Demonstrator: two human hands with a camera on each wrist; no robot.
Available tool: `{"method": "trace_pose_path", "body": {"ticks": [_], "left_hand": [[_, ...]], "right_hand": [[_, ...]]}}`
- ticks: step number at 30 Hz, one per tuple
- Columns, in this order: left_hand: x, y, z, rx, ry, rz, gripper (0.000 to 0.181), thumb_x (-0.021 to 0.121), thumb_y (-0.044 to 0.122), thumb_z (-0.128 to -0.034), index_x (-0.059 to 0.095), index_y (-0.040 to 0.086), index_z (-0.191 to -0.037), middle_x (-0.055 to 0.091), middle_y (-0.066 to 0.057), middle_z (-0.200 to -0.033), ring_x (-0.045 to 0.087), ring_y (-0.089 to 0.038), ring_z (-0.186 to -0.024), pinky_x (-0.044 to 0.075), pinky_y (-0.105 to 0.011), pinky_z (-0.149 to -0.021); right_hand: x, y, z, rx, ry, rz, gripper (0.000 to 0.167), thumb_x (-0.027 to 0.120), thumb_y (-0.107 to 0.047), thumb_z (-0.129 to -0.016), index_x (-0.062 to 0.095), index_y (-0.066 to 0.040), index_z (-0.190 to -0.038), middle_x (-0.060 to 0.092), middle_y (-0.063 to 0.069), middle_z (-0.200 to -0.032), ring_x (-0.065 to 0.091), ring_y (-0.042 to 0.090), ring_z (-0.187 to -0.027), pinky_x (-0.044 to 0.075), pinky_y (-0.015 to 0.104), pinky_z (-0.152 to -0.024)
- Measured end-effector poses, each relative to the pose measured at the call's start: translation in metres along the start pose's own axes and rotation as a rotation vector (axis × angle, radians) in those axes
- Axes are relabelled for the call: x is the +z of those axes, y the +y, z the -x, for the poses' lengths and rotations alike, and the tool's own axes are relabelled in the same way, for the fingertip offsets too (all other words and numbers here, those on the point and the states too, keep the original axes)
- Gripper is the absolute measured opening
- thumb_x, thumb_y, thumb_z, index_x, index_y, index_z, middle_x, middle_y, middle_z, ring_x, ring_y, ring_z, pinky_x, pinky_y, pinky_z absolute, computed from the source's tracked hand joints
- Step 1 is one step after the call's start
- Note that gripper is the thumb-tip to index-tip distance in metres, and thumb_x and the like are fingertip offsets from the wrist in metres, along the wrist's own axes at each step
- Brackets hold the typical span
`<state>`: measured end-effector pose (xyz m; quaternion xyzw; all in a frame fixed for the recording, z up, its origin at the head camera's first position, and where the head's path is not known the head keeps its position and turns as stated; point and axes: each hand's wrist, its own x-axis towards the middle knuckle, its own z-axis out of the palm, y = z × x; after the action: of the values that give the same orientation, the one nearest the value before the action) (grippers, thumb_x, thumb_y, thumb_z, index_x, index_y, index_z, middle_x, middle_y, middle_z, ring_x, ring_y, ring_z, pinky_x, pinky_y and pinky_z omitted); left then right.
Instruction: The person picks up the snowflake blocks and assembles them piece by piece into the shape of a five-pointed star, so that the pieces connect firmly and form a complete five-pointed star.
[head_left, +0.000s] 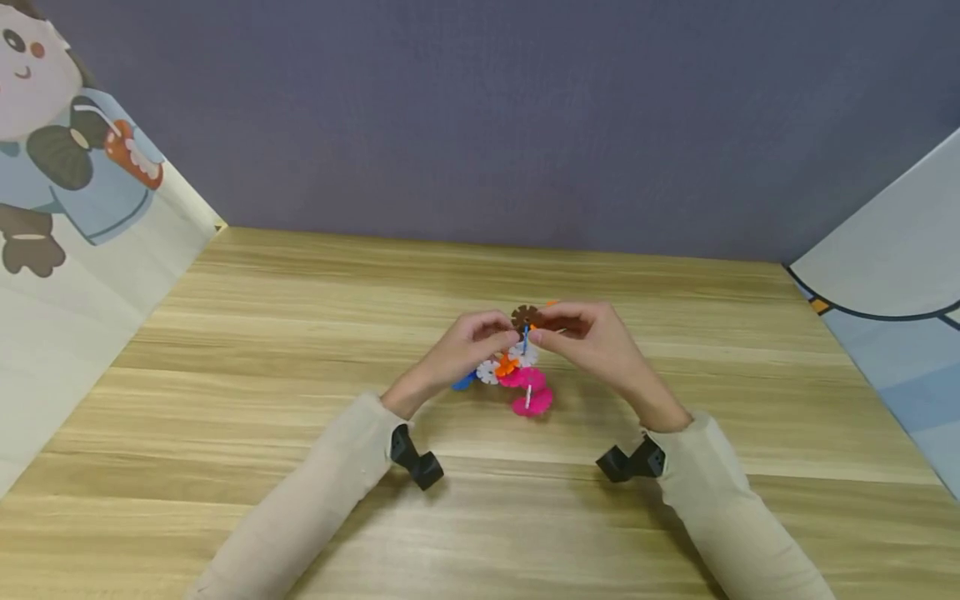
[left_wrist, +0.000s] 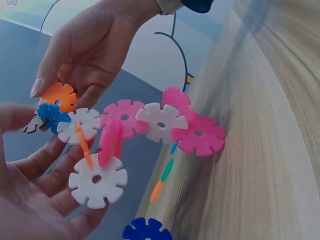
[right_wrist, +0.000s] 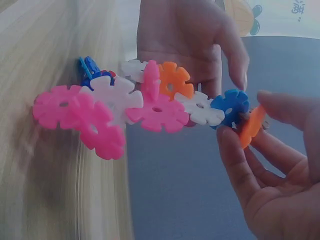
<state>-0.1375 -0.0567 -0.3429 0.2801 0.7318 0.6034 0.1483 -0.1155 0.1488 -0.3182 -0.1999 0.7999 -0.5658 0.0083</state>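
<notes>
Between both hands is a chain of interlocking plastic snowflake discs in pink, white, orange, blue and brown. In the head view my left hand (head_left: 468, 343) grips it from the left, thumb near the blue disc (right_wrist: 231, 106). My right hand (head_left: 603, 340) pinches the orange disc (right_wrist: 252, 128) at the chain's far end. A brown disc (head_left: 527, 316) stands up between the fingertips, partly hidden in the right wrist view. White discs (left_wrist: 98, 182) and pink discs (left_wrist: 200, 135) hang toward the near side, low over the table. Exactly which disc the left fingertips hold is partly hidden.
Beyond the chain, a cluster of blue and red discs (right_wrist: 92, 72) lies on the wooden table (head_left: 300, 500). The left wrist view also has a dark blue disc (left_wrist: 147, 230) and a green disc (left_wrist: 167, 170). A dark panel (head_left: 510, 125) stands along the back edge.
</notes>
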Motion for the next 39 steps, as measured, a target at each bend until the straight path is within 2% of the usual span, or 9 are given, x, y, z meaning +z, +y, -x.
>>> {"method": "trace_pose_path", "body": {"ticks": [5,11,17,21,26,32,39], "left_hand": [[0.001,-0.002,-0.001,0.009,-0.018,-0.066,0.024,0.062,0.004,-0.0847,0.057,-0.006,-0.106,0.064,-0.017,-0.097,0.059,-0.009,-0.083,0.055,-0.026,-0.077],[0.002,-0.004,0.000,0.000,0.020,-0.095,0.019,0.062,0.002,-0.0848,0.058,-0.004,-0.102,0.065,-0.016,-0.094,0.060,-0.010,-0.081,0.054,-0.025,-0.075],[0.002,-0.002,0.001,0.001,0.082,-0.058,0.017,0.062,0.003,-0.0854,0.060,-0.004,-0.101,0.066,-0.016,-0.091,0.060,-0.008,-0.079,0.053,-0.024,-0.075],[0.002,-0.002,0.002,0.006,0.087,-0.027,0.018,0.063,0.001,-0.0848,0.060,-0.006,-0.101,0.068,-0.020,-0.090,0.062,-0.006,-0.076,0.053,-0.023,-0.073],[0.002,-0.003,0.002,0.011,0.082,-0.010,0.018,0.062,0.000,-0.0844,0.059,-0.006,-0.101,0.067,-0.019,-0.088,0.061,-0.006,-0.074,0.053,-0.022,-0.073],[0.002,-0.003,0.003,0.014,0.071,0.001,0.017,0.062,0.004,-0.0869,0.060,-0.005,-0.101,0.066,-0.015,-0.088,0.061,-0.009,-0.074,0.052,-0.022,-0.071],[0.002,-0.002,0.004,0.044,0.047,0.013,0.022,0.062,0.002,-0.0853,0.057,-0.009,-0.104,0.061,-0.009,-0.090,0.058,-0.008,-0.078,0.051,-0.020,-0.072]], "right_hand": [[0.002,0.000,0.000,0.000,0.003,-0.022,0.024,0.066,0.000,-0.085,0.065,0.011,-0.107,0.065,0.027,-0.107,0.064,0.006,-0.088,0.055,0.020,-0.075],[0.005,0.001,-0.002,0.002,-0.018,0.001,0.024,0.066,0.001,-0.085,0.064,0.011,-0.108,0.065,0.026,-0.109,0.063,0.008,-0.088,0.055,0.020,-0.074],[0.009,0.003,-0.002,0.065,-0.106,0.007,0.039,0.066,0.001,-0.085,0.052,0.008,-0.121,0.059,0.023,-0.115,0.063,0.020,-0.099,0.055,0.023,-0.081],[0.014,0.006,-0.002,0.084,-0.154,-0.013,0.045,0.067,0.001,-0.085,0.047,0.007,-0.124,0.057,0.022,-0.112,0.064,0.025,-0.097,0.057,0.025,-0.078],[0.017,0.008,-0.001,0.082,-0.143,-0.032,0.043,0.065,0.001,-0.086,0.048,0.006,-0.124,0.058,0.021,-0.107,0.066,0.021,-0.088,0.058,0.029,-0.074],[0.017,0.009,0.000,0.084,-0.131,-0.053,0.041,0.065,0.001,-0.086,0.049,0.006,-0.123,0.058,0.022,-0.111,0.067,0.021,-0.087,0.059,0.036,-0.074],[0.017,0.008,0.001,0.083,-0.102,-0.084,0.035,0.066,0.003,-0.085,0.052,0.007,-0.117,0.059,0.019,-0.101,0.067,0.013,-0.083,0.059,0.034,-0.073]]}}
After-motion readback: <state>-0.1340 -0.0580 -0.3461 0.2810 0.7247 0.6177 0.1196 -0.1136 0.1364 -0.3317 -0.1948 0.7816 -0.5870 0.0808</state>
